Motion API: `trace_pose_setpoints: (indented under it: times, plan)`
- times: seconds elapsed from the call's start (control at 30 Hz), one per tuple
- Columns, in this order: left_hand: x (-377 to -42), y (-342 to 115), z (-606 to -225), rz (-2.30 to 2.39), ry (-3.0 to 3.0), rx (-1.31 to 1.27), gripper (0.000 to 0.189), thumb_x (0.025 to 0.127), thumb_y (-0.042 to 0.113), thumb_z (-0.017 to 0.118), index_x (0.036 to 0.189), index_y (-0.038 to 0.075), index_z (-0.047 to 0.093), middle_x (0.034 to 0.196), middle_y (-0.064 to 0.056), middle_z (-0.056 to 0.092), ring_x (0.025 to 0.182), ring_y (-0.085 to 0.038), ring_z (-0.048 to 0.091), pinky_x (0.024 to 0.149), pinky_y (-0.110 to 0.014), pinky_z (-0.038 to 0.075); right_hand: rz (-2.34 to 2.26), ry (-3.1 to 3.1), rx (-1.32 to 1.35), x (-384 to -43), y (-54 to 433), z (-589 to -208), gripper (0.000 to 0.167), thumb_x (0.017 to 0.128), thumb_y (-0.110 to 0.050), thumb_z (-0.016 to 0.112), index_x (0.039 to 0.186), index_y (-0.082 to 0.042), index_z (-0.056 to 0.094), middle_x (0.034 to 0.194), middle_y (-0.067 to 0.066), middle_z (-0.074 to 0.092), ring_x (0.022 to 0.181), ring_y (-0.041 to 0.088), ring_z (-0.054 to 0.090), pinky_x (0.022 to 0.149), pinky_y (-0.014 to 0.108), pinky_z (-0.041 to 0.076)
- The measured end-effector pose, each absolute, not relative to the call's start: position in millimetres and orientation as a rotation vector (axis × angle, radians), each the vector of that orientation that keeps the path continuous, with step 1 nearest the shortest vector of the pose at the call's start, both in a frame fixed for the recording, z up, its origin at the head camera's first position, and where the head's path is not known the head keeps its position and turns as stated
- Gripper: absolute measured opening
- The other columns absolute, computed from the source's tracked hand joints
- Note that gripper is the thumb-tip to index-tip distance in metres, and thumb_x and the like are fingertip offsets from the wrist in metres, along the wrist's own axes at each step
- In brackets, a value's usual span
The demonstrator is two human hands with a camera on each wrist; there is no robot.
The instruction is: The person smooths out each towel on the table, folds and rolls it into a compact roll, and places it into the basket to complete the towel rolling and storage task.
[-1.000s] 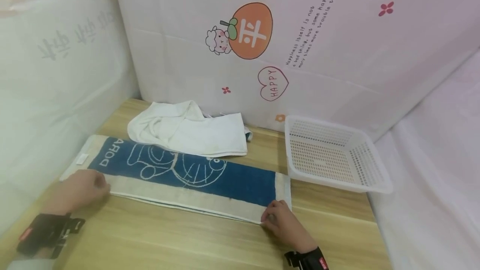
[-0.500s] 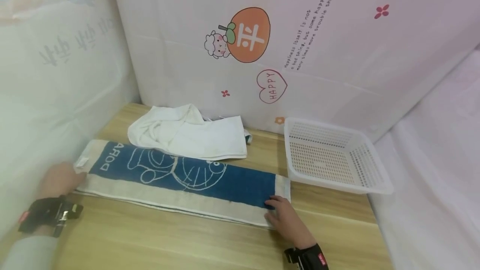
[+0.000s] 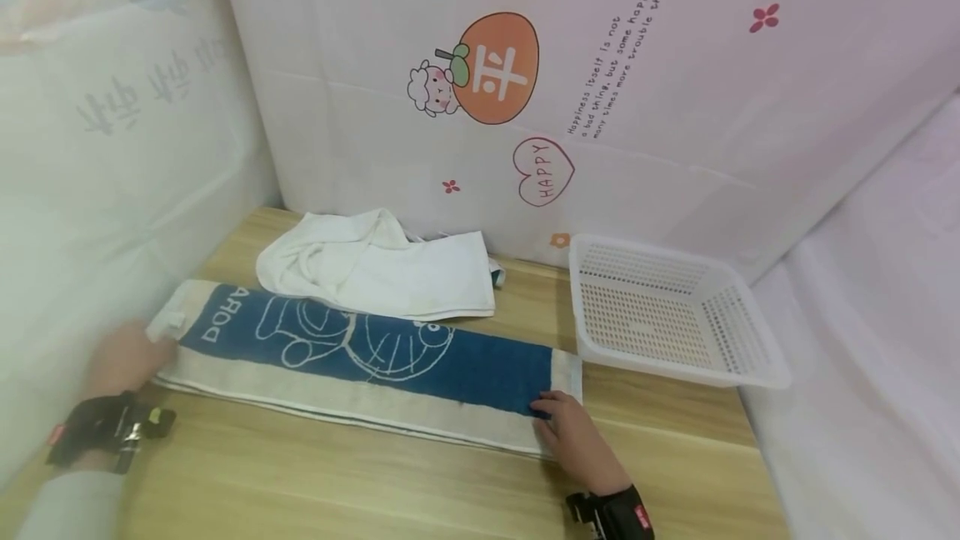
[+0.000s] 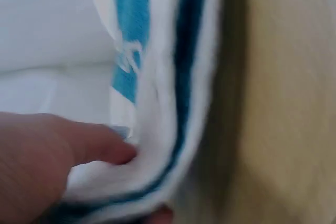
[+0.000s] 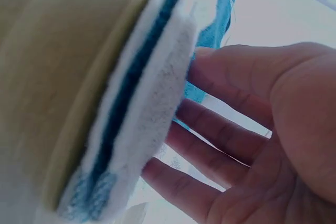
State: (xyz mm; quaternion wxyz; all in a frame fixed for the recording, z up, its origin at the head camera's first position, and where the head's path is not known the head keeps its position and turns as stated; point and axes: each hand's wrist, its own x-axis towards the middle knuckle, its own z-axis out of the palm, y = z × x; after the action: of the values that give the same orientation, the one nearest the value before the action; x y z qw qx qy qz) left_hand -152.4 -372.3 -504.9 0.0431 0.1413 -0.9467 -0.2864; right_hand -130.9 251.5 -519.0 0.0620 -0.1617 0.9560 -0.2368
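A folded blue and cream towel with a white cartoon outline lies lengthwise on the wooden table. At its left end my left hand, blurred in the head view, pinches the layered corner. The left wrist view has one digit on top of the cloth and a fingertip showing below it. My right hand rests its loosely spread fingers on the towel's right end. Stacked white and dark blue layers show along the near edge. A crumpled white cloth overlaps the towel's far edge.
A white perforated plastic basket stands at the back right of the wooden table. Printed white sheeting hangs close behind the table and along both sides.
My left hand has shifted left along the near edge to the towel's left corner, which is now slightly raised. My right hand has released its pinch and laid its fingers on top.
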Motion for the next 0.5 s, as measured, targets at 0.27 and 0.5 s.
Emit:
trace_pose_setpoints:
  times: [0.27, 0.5]
  plan:
    - [-176, -353, -476, -0.936, -2.539, 0.482, 0.041, 0.097, 0.016, 0.057, 0.116, -0.020, 0.058, 0.101, -0.042, 0.062, 0.085, -0.051, 0.060, 0.063, -0.045, 0.044, -0.693, 2.933, -0.552, -137, 236, -518, 0.023, 0.094, -0.004, 0.068, 0.115, 0.004, 0.073, 0.125, 0.026, 0.065, 0.121, 0.042, 0.060, 0.103, 0.053, 0.049]
    - [-188, -305, -426, -1.043, -2.293, 0.464, 0.035, 0.099, 0.015, 0.054, 0.122, -0.009, 0.065, 0.119, -0.031, 0.067, 0.107, -0.044, 0.062, 0.089, -0.045, 0.043, -0.702, 2.932, -0.646, -144, 219, -520, 0.022, 0.094, -0.004, 0.068, 0.113, 0.005, 0.073, 0.121, 0.026, 0.066, 0.117, 0.043, 0.061, 0.100, 0.055, 0.050]
